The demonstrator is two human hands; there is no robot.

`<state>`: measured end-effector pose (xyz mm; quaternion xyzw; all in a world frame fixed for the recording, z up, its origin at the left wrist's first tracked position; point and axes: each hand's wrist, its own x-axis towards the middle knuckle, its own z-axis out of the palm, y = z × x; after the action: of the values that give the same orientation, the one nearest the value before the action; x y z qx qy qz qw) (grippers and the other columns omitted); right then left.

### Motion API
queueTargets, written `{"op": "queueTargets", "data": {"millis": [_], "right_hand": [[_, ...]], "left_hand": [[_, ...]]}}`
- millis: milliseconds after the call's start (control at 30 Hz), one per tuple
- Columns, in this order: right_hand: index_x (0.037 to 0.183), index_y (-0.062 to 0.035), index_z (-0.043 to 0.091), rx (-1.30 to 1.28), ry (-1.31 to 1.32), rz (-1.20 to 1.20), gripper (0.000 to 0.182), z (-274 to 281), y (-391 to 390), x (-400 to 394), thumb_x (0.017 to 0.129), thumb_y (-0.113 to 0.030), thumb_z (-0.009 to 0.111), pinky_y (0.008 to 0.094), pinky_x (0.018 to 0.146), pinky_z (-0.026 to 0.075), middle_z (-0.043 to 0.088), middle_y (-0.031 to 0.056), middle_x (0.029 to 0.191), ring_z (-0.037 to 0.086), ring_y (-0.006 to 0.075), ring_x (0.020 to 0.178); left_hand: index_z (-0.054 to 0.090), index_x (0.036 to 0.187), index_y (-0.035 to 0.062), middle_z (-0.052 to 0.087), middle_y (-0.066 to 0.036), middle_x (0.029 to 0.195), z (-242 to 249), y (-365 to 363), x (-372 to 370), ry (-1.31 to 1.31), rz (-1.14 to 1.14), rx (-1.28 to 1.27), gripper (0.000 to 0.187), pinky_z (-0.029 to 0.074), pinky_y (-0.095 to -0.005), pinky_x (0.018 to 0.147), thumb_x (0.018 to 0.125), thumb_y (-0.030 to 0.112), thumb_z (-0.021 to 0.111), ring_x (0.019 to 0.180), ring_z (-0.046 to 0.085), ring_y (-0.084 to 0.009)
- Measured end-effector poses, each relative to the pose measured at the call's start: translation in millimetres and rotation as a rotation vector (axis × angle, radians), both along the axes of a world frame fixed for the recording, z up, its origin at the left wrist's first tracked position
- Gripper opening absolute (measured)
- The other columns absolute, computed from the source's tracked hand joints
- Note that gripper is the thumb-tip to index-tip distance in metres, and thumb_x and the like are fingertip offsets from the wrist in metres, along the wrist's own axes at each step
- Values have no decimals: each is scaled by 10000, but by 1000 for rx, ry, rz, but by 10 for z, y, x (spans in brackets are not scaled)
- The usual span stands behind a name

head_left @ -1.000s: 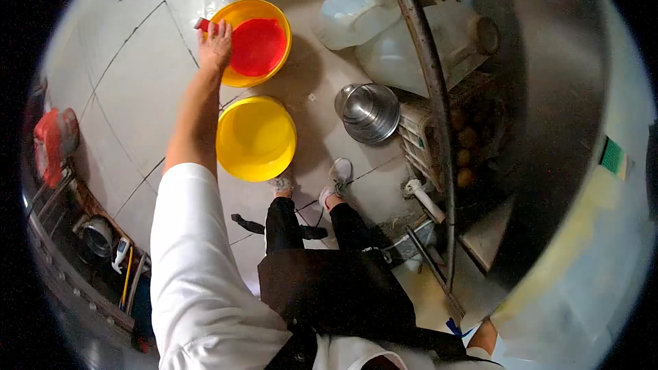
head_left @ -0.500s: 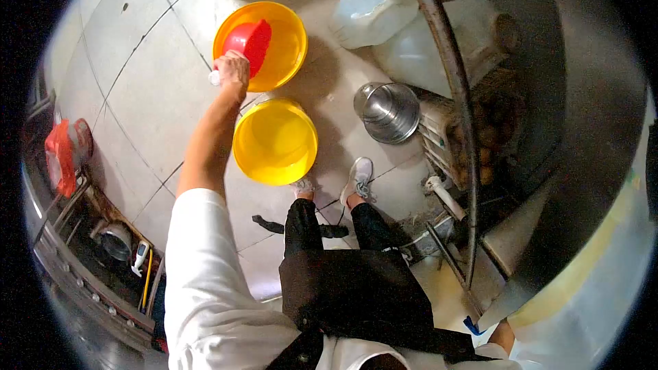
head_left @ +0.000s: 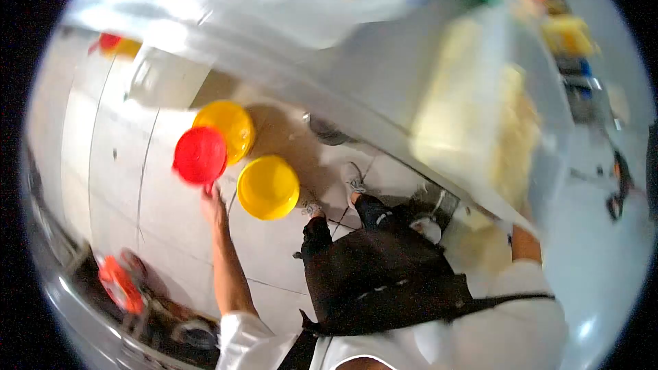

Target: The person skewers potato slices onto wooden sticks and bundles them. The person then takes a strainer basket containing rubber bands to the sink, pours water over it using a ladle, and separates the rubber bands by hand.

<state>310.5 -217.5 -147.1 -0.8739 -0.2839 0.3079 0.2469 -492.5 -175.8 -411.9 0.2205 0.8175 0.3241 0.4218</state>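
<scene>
A red water dipper [head_left: 200, 155] hangs over the floor, its handle gripped by my left hand [head_left: 214, 207], which is closed. Behind the dipper stands a yellow basin [head_left: 229, 125], partly covered by it. A second yellow basin [head_left: 268, 188] sits just right of my left hand, in front of my shoes. Of my right arm, the forearm [head_left: 526, 245] shows beside the counter edge; the right hand itself is hidden or smeared beyond a blurred, see-through container [head_left: 473, 96] with pale yellow contents. Its fingers cannot be made out.
A metal counter edge [head_left: 288, 75] crosses the view from upper left to lower right. Under it are a white box [head_left: 164, 81] and a dark round pot [head_left: 327, 129]. An orange-red bag [head_left: 120, 284] lies at the lower left by a metal rack.
My left hand has lifted the red dipper out of the far yellow basin and leftward. The view has swung, so the counter and the blurred container now fill the top and right.
</scene>
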Motion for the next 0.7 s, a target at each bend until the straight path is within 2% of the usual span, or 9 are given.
{"op": "queueTargets", "data": {"millis": [33, 100, 200, 300, 400, 433, 467, 533, 700], "right_hand": [[1088, -50, 609, 44, 30, -34, 265, 77, -41, 11, 854, -172, 595, 346, 639, 481, 627, 73, 883, 594, 214, 743], [1088, -50, 609, 164, 133, -112, 265, 147, -17, 54, 855, -173, 595, 345, 636, 480, 626, 72, 880, 594, 213, 739], [1088, -50, 609, 354, 312, -246, 264, 211, 25, 189, 856, -175, 596, 343, 631, 480, 625, 71, 876, 593, 210, 733], [1088, -49, 609, 458, 467, -363, 264, 284, -28, 438, 857, -177, 596, 341, 625, 480, 625, 69, 872, 592, 208, 727], [892, -89, 610, 473, 585, -428, 115, 325, -62, 879, 847, -192, 634, 262, 499, 405, 552, 8, 712, 467, 101, 555], [827, -102, 611, 475, 638, -444, 103, 195, -25, 1077, 843, -197, 647, 236, 457, 380, 528, -13, 659, 426, 66, 497], [913, -95, 607, 461, 673, -459, 118, 110, -85, 1324, 861, -200, 623, 235, 476, 396, 534, -14, 680, 435, 71, 511], [1084, -82, 600, 414, 732, -476, 227, 50, -107, 1596, 895, -205, 576, 234, 514, 427, 544, -17, 723, 452, 81, 540], [1009, -90, 597, 293, 930, -462, 172, -332, 2, 2057, 868, -187, 612, 247, 547, 480, 575, 22, 747, 527, 103, 625]], "left_hand": [[539, 1147, 8, 556, -3, 763, 161, -189, -67, 171, -124, 118, 317, 365, -261, 492, 883, 185, 552, 570, 428, -93], [531, 1160, 23, 533, 27, 814, 1178, -289, 72, -22, -59, 161, 315, 307, -208, 467, 897, 196, 545, 579, 378, -50], [540, 993, 89, 403, 75, 646, 2207, -415, 86, 44, -153, 286, 139, 234, -180, 413, 914, 203, 553, 498, 303, -9], [542, 994, 82, 391, 65, 627, 3314, -408, 291, 143, -274, 278, 157, 228, -177, 405, 912, 214, 559, 476, 302, -11], [533, 1065, 64, 384, 52, 601, 4321, -312, 761, 239, -382, 255, 209, 203, -187, 325, 918, 213, 537, 426, 321, -16], [528, 1112, 40, 441, 37, 660, 4711, -282, 1125, 196, -435, 231, 263, 257, -181, 393, 909, 205, 550, 494, 358, -26], [523, 1160, 17, 497, 22, 719, 5084, -326, 1541, 155, -483, 211, 319, 310, -176, 461, 900, 197, 564, 561, 395, -36], [511, 1166, 8, 521, -5, 770, 5483, -322, 2089, 126, -578, 296, 334, 334, -181, 494, 894, 194, 564, 600, 423, -50], [486, 1192, -9, 549, -47, 852, 6042, -152, 3691, -1, -779, 396, 373, 378, -212, 574, 876, 172, 567, 666, 475, -92]]}}
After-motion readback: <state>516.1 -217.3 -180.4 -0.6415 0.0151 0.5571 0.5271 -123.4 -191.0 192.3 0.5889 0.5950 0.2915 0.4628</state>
